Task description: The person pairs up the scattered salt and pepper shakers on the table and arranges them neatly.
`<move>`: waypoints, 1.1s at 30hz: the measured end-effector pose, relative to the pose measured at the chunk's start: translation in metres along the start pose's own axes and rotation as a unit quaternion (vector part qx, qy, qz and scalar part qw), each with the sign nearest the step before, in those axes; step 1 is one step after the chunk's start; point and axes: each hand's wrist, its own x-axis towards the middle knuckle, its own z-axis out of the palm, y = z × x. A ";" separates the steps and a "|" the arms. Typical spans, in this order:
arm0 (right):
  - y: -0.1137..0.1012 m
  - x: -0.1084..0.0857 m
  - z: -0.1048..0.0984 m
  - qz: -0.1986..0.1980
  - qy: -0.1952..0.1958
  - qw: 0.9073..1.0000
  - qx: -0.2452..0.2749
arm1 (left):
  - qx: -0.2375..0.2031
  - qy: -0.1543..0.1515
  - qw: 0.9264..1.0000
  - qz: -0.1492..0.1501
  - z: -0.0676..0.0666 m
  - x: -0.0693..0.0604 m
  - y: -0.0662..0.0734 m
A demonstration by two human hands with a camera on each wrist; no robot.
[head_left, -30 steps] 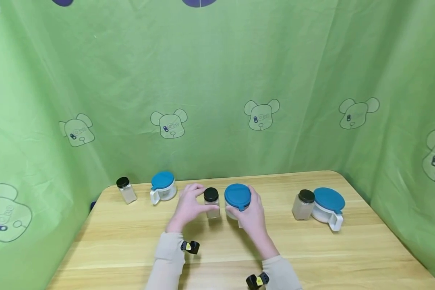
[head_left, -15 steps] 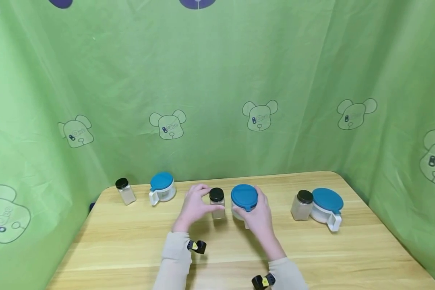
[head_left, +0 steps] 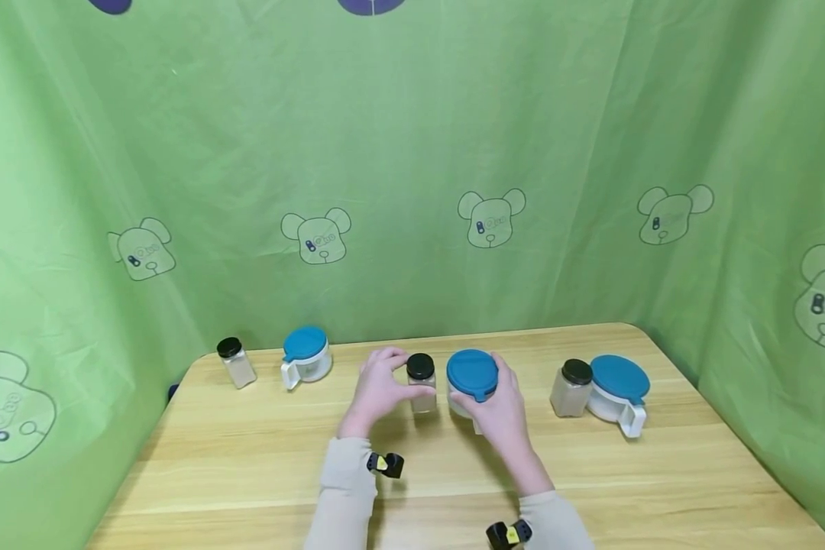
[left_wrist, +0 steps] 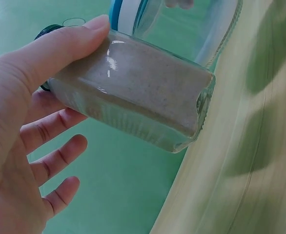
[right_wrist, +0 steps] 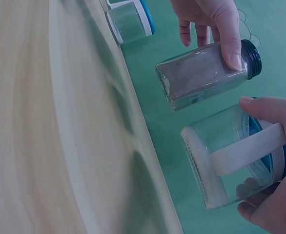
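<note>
Head view, going from nearest: wearing a small black device (head_left: 386, 464) on each pale sleeve (head_left: 344, 493), to the near side of the blue-lidded pot (head_left: 472, 370). Curving the right hand (head_left: 503, 409) around this pot near its lid, with thumb and fingers set quite wide. Pinching more narrowly, with the left hand (head_left: 378, 391), the black-capped jar (left_wrist: 138, 87) just left of the pot, and leaving the other fingers loose. Holding both about upright above the wooden table (head_left: 247, 458). Handling probably glass, therefore likely being stiff, somewhat slippery, breakable if knocked, and perhaps heavier with the pot. Better be gripping the pot by its body or white handle (right_wrist: 248, 150), not trusting the lid alone; better be pinching the jar on its flat sides, below the cap. Showing in the pot clear round walls and a whitish layer at the bottom; showing in the jar squared walls and greyish filling. Seeing, well right of the pot, a second jar (head_left: 569, 396) and second pot (head_left: 620, 374). Seeing, left of it and slightly behind, a third pot (head_left: 305, 344) and, farther left, a third jar (head_left: 239, 370). Seeing behind it a green curtain (head_left: 412, 137).
</note>
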 end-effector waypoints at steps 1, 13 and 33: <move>0.001 0.000 -0.001 0.000 -0.001 1.000 -0.001 | -0.001 -0.001 1.000 0.000 0.001 0.000 0.001; 0.010 0.000 -0.007 0.000 -0.009 1.000 -0.003 | -0.014 -0.005 1.000 -0.008 0.012 0.003 0.011; 0.017 -0.001 -0.017 0.014 -0.013 1.000 -0.009 | -0.025 -0.009 1.000 -0.013 0.025 0.002 0.011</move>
